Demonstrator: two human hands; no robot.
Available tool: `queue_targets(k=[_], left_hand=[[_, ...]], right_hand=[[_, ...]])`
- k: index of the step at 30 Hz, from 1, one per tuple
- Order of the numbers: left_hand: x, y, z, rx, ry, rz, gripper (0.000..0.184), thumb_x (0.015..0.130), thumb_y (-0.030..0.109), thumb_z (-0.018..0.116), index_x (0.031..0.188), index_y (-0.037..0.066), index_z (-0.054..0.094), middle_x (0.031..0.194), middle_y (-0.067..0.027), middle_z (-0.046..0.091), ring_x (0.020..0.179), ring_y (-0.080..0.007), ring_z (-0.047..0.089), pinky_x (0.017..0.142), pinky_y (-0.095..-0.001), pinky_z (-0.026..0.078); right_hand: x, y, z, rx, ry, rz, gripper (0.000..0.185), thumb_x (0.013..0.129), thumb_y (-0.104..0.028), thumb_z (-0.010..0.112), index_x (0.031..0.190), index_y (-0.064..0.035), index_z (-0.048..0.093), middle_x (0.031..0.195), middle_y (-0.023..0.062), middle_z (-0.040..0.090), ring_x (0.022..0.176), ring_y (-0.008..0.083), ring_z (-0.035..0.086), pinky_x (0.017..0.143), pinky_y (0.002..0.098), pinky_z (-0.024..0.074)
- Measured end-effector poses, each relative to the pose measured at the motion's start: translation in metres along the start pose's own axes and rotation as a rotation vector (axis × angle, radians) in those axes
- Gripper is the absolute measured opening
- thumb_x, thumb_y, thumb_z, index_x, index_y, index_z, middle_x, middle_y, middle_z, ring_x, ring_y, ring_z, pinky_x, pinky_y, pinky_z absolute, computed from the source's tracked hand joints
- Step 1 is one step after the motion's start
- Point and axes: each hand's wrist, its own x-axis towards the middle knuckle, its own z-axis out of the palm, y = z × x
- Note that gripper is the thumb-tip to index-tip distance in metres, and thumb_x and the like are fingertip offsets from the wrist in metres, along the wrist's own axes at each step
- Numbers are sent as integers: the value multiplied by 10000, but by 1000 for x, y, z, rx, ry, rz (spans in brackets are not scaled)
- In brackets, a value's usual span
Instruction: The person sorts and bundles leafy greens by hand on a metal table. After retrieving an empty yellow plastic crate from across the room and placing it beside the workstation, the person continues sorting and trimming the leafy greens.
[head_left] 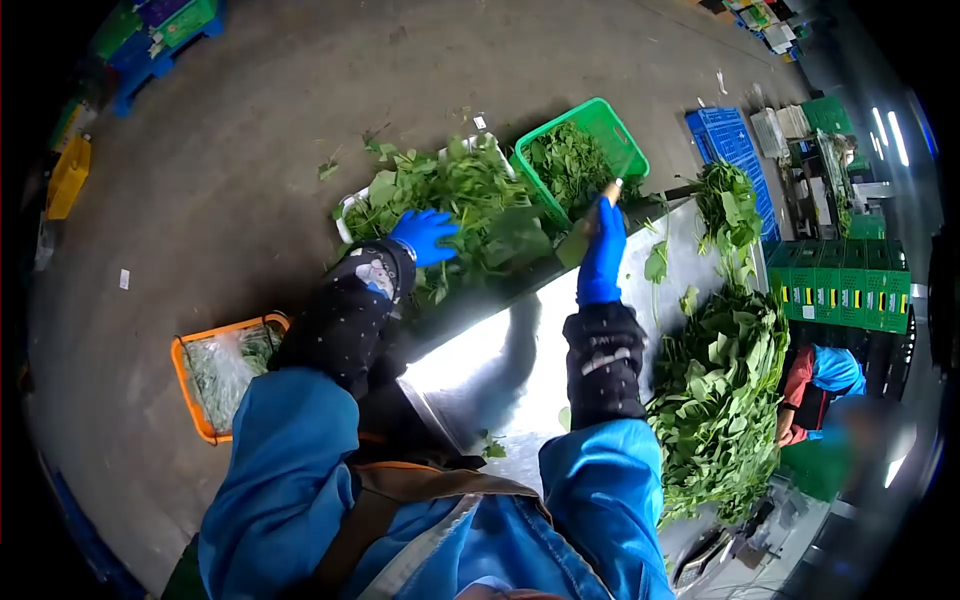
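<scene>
My left hand (425,237), in a blue glove, has its fingers spread on leafy green stems (450,190) heaped over a white crate (347,204). Closed in a blue glove, my right hand (603,262) is raised above the metal table's edge. It grips what looks like a knife with a wooden handle (611,191); a dull flat blade-like part shows beside the hand, blurred. Just beyond that hand stands a green crate (625,150) with loose greens (568,160) in it. The metal table (540,345) lies below my right forearm.
A big pile of leafy greens (720,390) covers the table's right side. An orange basket (180,375) with bagged greens sits on the floor at left. Blue crates (735,150) and stacked green crates (840,285) stand at right, near another person (825,385).
</scene>
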Motion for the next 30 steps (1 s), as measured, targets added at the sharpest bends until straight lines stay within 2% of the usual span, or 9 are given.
queue_targets(k=[5, 6, 8, 12, 16, 19, 21, 28, 30], left_hand=[[-91, -105, 142, -626, 137, -356, 396, 781, 306, 578, 1114, 93, 549, 1094, -165, 557, 999, -303, 540, 860, -368, 427], [-122, -87, 118, -335, -169, -531, 340, 798, 272, 568, 1047, 41, 571, 1004, -165, 594, 925, -287, 572, 819, -374, 443], [-237, -141, 209, -289, -16, -308, 260, 817, 245, 527, 974, 54, 610, 933, -168, 604, 861, -323, 573, 749, -381, 452], [-420, -120, 225, -253, -734, -634, 352, 804, 404, 473, 862, 111, 659, 827, -120, 629, 800, -287, 589, 716, -381, 459], [-534, -97, 199, -304, -780, -854, 374, 802, 429, 458, 829, 122, 669, 802, -113, 633, 782, -280, 594, 703, -383, 462], [-544, -117, 174, -370, -610, -957, 362, 803, 414, 456, 823, 119, 667, 804, -118, 631, 780, -282, 595, 699, -384, 463], [-511, -146, 156, -423, -538, -948, 355, 804, 404, 456, 819, 118, 665, 805, -121, 630, 778, -283, 595, 696, -385, 464], [-454, -211, 132, -492, -346, -842, 330, 807, 369, 452, 805, 111, 659, 809, -133, 625, 771, -288, 597, 685, -389, 467], [-440, -240, 121, -451, -297, -773, 324, 808, 358, 451, 801, 109, 658, 810, -136, 624, 769, -289, 597, 682, -390, 468]], right_hand=[[-82, 11, -14, -201, 151, -59, 291, 884, -213, 466, 1085, -10, 522, 935, 18, 520, 825, 100, 471, 736, 236, 373], [-105, 21, -22, -251, 136, 7, 316, 884, -201, 463, 1126, -1, 501, 967, 31, 525, 847, 112, 484, 749, 246, 384], [-157, 27, -25, -319, 156, 85, 332, 881, -180, 466, 1152, 11, 487, 965, 44, 535, 841, 125, 502, 743, 257, 399], [-243, 60, -72, -496, 87, 21, 285, 874, -171, 487, 1084, 22, 506, 909, 64, 550, 792, 138, 510, 708, 267, 414], [-297, 72, -131, -677, -56, 163, 294, 836, -197, 546, 1037, 16, 524, 927, 112, 575, 813, 199, 545, 720, 323, 434], [-342, 55, -182, -1085, -353, -115, 313, 750, -189, 616, 1021, -46, 551, 931, 154, 582, 783, 322, 570, 677, 399, 450], [-382, 66, -219, -1482, -339, 101, 359, 672, -193, 674, 993, -88, 553, 918, 129, 573, 816, 337, 536, 660, 417, 427], [-319, 49, -192, -632, 211, 319, 633, 690, -52, 651, 1258, -98, 376, 1147, 119, 464, 945, 230, 487, 760, 344, 450], [-266, 67, -158, -907, 347, 91, 656, 695, -90, 656, 1281, -112, 361, 1222, 140, 428, 1043, 270, 454, 853, 377, 407]])
